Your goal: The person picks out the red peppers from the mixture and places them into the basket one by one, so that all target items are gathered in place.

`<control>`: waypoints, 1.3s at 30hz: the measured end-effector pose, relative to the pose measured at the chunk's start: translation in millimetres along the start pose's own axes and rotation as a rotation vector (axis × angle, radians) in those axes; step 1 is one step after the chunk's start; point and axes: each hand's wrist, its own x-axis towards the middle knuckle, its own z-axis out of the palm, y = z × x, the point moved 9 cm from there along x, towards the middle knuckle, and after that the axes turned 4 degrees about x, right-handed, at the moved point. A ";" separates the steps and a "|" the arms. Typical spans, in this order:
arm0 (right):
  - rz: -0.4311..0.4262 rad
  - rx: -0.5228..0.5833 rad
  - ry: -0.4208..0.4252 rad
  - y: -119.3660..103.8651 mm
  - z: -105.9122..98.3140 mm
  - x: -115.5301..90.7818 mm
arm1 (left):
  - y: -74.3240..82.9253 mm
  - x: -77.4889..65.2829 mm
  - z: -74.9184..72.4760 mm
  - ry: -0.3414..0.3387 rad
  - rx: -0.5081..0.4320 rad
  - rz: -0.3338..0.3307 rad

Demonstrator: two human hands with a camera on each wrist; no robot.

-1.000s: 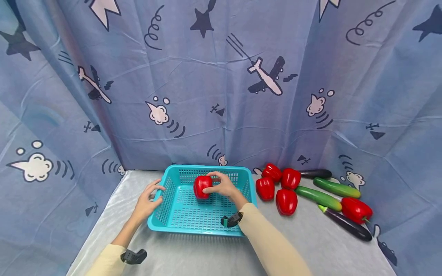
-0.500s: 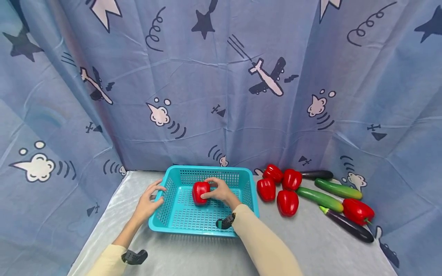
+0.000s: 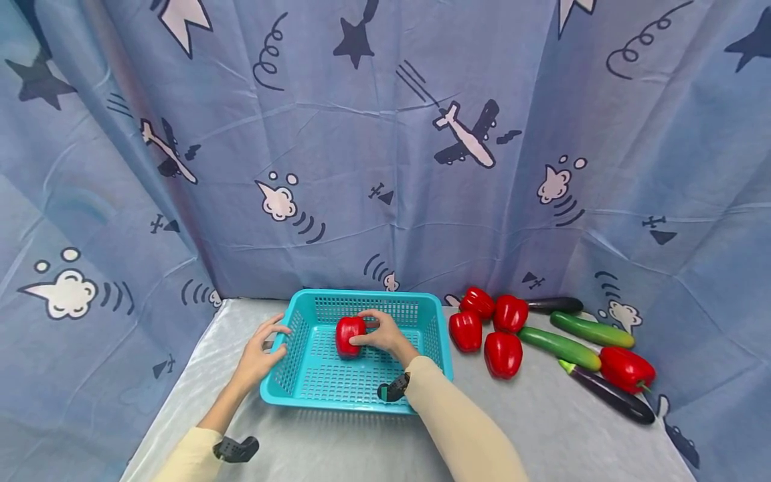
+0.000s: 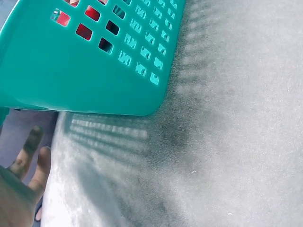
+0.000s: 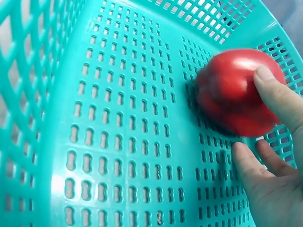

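Observation:
A red bell pepper (image 3: 350,337) is inside the turquoise plastic basket (image 3: 337,406), low over its slotted floor. My right hand (image 3: 385,335) holds it from the right side, the thumb on the near side and the fingers at the back. In the right wrist view the thumb lies on the pepper (image 5: 236,90), while two fingers show below it, off its surface. My left hand (image 3: 255,355) is at the basket's left rim with fingers spread. In the left wrist view these fingers (image 4: 42,168) stand relaxed beside the basket wall; whether they touch it I cannot tell.
Right of the basket lie several red bell peppers (image 3: 502,355), two cucumbers (image 3: 557,347) and two eggplants (image 3: 608,391). Another red pepper (image 3: 626,369) rests at the far right. A patterned blue curtain (image 3: 385,167) hangs behind the grey-white table (image 3: 337,448).
My right hand has moved slightly left and down with the pepper, then kept nearly still over the last half second. The left hand stays at the basket's left rim.

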 end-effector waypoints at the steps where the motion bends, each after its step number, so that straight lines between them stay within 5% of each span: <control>1: 0.005 -0.002 -0.004 1.4 -0.2 0.5 | -2.0 0.2 0.4 0.004 -0.003 0.004; 11: 0.004 -0.030 -0.041 -3.7 -5.2 2.0 | -46.4 6.6 7.2 0.014 0.010 -0.032; 20: -0.075 0.008 -0.041 -22.4 -17.8 -3.8 | -0.8 0.2 -0.6 -0.011 -0.001 -0.026; 27: -0.162 -0.006 -0.042 -34.5 -31.2 -13.3 | 0.3 -1.4 -0.4 -0.002 -0.006 -0.011; 39: -0.174 -0.004 0.005 -51.2 -59.9 -28.3 | 10.4 -2.6 -1.7 0.024 0.014 0.049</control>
